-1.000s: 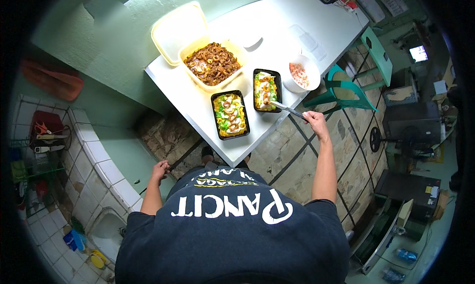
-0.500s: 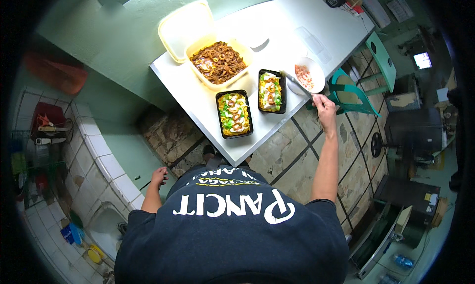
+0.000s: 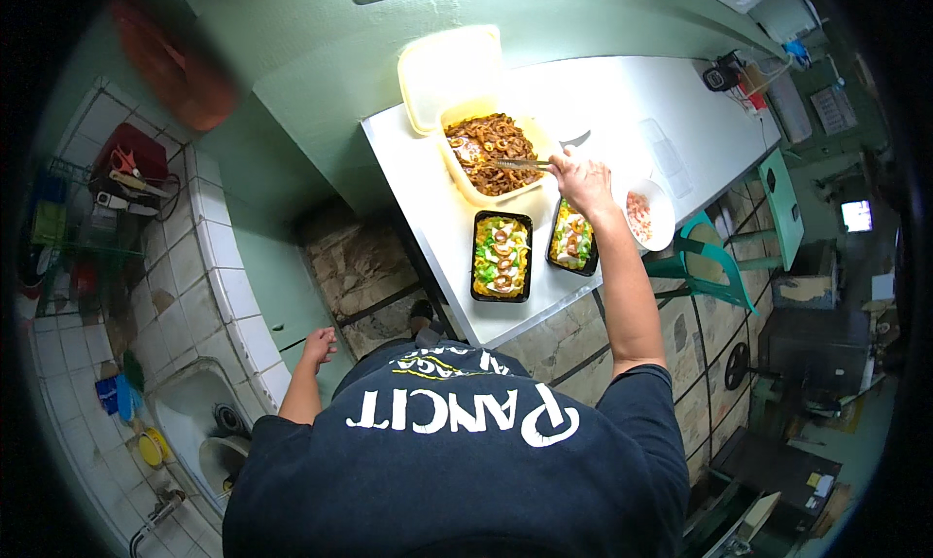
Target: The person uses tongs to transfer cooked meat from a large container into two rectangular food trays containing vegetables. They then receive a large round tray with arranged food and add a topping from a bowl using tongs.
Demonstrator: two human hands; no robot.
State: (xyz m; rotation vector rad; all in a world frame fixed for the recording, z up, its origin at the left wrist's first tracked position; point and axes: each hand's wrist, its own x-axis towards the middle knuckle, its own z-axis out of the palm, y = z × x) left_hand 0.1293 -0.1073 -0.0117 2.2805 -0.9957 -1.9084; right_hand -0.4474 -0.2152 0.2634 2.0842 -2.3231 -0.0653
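Observation:
My right hand (image 3: 581, 181) grips metal tongs (image 3: 522, 164), closed around their handle end. The tongs' tips lie over brown, saucy cooked strips (image 3: 491, 135) in a cream plastic tub (image 3: 450, 174). Nearer me on the table stands a black tray of noodles (image 3: 501, 257), topped with greens, white pieces and brown rings. A second black tray with similar food (image 3: 571, 235) sits to its right, partly hidden by my right wrist and forearm. My left hand (image 3: 319, 346) hangs low at my left side, away from the table, its fingers loosely bent and apart with nothing in them.
The white table (image 3: 457, 310) ends in a corner near my body. A white bowl of pinkish chopped pieces (image 3: 641, 216) stands right of my forearm. Beyond are a clear plastic lid (image 3: 666, 157) and a green chair (image 3: 719, 261). A tiled sink (image 3: 199, 412) lies left.
My right hand has carried the tongs from the white bowl leftward to the cream tub. The view has shifted, so the table appears farther right and lower. My left hand still hangs beside me.

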